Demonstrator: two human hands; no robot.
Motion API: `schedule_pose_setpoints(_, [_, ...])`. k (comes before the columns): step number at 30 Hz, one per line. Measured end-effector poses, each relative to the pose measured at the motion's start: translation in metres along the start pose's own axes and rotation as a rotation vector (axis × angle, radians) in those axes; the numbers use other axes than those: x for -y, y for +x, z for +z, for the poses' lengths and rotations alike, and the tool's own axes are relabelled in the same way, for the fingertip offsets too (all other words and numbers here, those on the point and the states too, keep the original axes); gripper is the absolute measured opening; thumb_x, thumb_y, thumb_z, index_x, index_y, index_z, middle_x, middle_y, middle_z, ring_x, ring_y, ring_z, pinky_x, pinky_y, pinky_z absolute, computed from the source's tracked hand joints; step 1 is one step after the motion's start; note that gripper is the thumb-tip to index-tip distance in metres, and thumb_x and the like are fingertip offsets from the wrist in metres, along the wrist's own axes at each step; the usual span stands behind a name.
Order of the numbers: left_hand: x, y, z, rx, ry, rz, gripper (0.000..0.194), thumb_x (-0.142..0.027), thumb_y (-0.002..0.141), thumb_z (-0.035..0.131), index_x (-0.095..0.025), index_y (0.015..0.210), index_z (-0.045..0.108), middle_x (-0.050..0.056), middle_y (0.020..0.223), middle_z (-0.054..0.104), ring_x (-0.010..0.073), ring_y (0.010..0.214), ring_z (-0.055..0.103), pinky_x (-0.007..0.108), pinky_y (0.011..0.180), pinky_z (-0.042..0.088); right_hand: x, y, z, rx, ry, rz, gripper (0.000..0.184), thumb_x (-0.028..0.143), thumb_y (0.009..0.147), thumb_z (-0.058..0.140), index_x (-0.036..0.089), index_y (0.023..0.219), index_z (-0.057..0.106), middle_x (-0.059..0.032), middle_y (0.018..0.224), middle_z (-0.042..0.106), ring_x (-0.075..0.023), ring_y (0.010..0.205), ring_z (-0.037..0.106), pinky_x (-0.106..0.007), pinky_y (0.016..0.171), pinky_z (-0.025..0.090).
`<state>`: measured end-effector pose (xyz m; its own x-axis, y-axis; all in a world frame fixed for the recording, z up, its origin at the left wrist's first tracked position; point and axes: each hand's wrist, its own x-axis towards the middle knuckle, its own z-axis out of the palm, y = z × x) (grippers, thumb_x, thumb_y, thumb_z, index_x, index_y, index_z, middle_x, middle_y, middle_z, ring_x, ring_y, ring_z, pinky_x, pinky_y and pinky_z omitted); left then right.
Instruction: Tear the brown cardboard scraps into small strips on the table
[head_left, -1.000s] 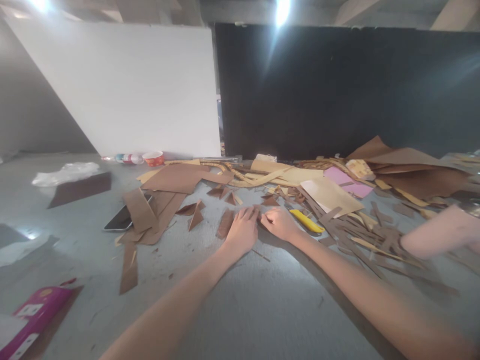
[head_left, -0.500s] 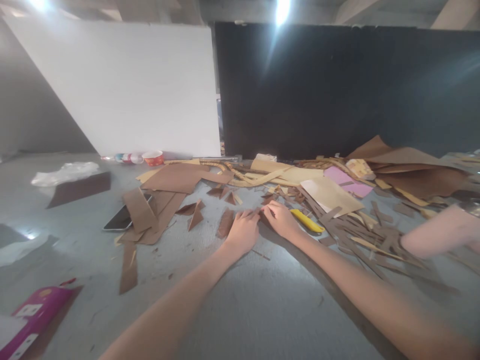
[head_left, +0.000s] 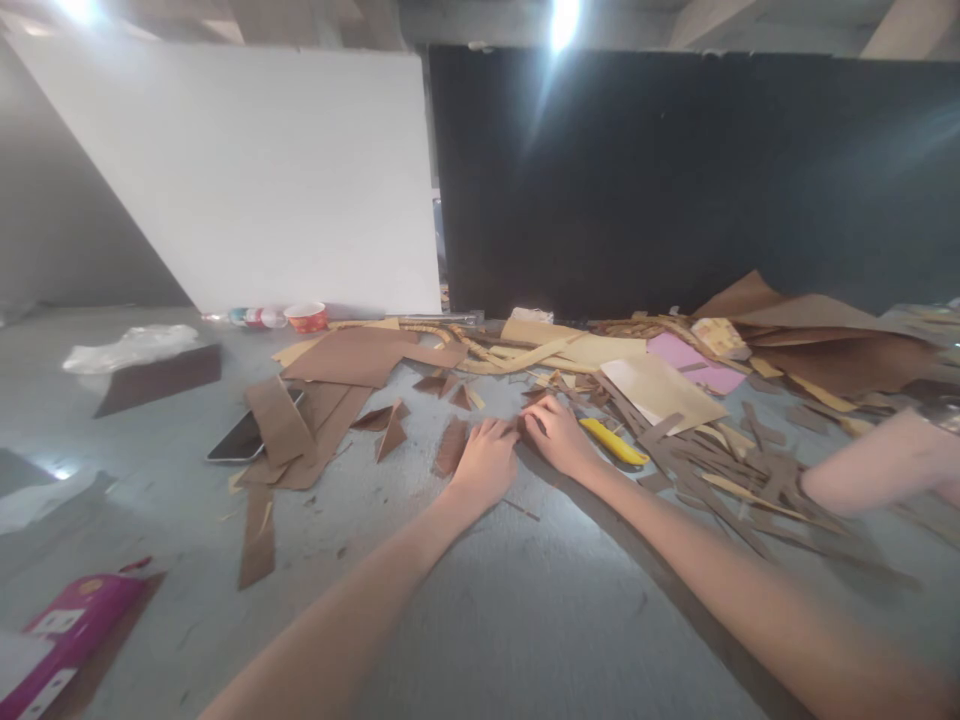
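My left hand (head_left: 487, 460) rests low over the grey tabletop, its fingers bent and pressed together. Facing it, my right hand (head_left: 556, 436) is closed in a pinch. Between the two sets of fingertips lies a small brown piece of sheet material (head_left: 519, 424), mostly hidden by them. A ridged brown strip (head_left: 451, 447) lies just left of my left hand. To the right of my right hand is a yellow utility knife (head_left: 615, 442). Folded brown triangles (head_left: 391, 436) sit farther left.
Brown offcuts (head_left: 750, 480) are heaped at the right, near another person's forearm (head_left: 874, 468). A phone (head_left: 238, 437) lies partly under brown strips at the left. At the back stand a red cup (head_left: 307, 319) and a black panel (head_left: 675, 180). A purple case (head_left: 82, 635) is at lower left.
My right hand's fingers have shifted slightly upward around the small piece. My left hand stays almost in place.
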<state>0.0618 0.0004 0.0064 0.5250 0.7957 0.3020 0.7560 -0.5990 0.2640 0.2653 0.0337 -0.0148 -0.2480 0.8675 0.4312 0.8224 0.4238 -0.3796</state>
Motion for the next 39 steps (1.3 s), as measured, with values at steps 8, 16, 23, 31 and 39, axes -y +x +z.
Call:
schedule_pose_setpoints(8, [0.0002,-0.0004,0.0018,-0.009,0.018,0.008,0.031,-0.007,0.102,0.054,-0.019,0.122,0.075,0.012,0.132,0.075,0.0305,0.128,0.063,0.047,0.110,0.051,-0.0019,0.0003,0.0026,-0.021,-0.017,0.004,0.021,0.029,0.113,0.051,0.023,0.110,0.071,-0.0103,0.116,0.070,-0.0274,0.112,0.067,-0.042,0.099,0.046])
schedule_pose_setpoints(16, [-0.0008,-0.0002,0.0002,-0.004,0.016,0.002,0.029,-0.007,0.101,0.055,-0.019,0.119,0.075,0.012,0.130,0.075,0.0305,0.127,0.063,0.048,0.110,0.052,-0.0010,-0.0001,0.0020,0.006,-0.017,0.010,0.023,0.030,0.114,0.052,0.022,0.117,0.074,-0.0112,0.122,0.070,-0.0279,0.118,0.067,-0.042,0.102,0.045])
schedule_pose_setpoints(23, [-0.0002,-0.0002,0.0009,-0.006,0.007,0.008,0.033,-0.007,0.100,0.055,-0.020,0.123,0.076,0.013,0.132,0.074,0.0309,0.129,0.063,0.049,0.111,0.052,-0.0013,-0.0004,0.0026,0.022,-0.031,-0.013,0.028,0.029,0.114,0.053,0.026,0.129,0.077,-0.0101,0.122,0.069,-0.0267,0.114,0.066,-0.041,0.101,0.045])
schedule_pose_setpoints(31, [-0.0006,-0.0008,0.0003,0.002,0.013,0.007,0.032,-0.008,0.101,0.054,-0.019,0.123,0.074,0.012,0.132,0.074,0.0310,0.129,0.062,0.048,0.112,0.050,-0.0025,0.0002,0.0030,0.026,-0.021,-0.019,0.027,0.030,0.114,0.055,0.025,0.125,0.078,-0.0106,0.121,0.069,-0.0263,0.114,0.067,-0.040,0.101,0.046])
schedule_pose_setpoints(39, [-0.0013,-0.0007,-0.0001,0.003,0.012,0.002,0.033,-0.007,0.101,0.054,-0.019,0.124,0.074,0.012,0.134,0.074,0.0311,0.130,0.062,0.048,0.113,0.050,-0.0039,0.0001,0.0047,0.030,-0.041,-0.033,0.032,0.030,0.114,0.054,0.026,0.135,0.078,-0.0112,0.122,0.070,-0.0267,0.116,0.067,-0.040,0.101,0.047])
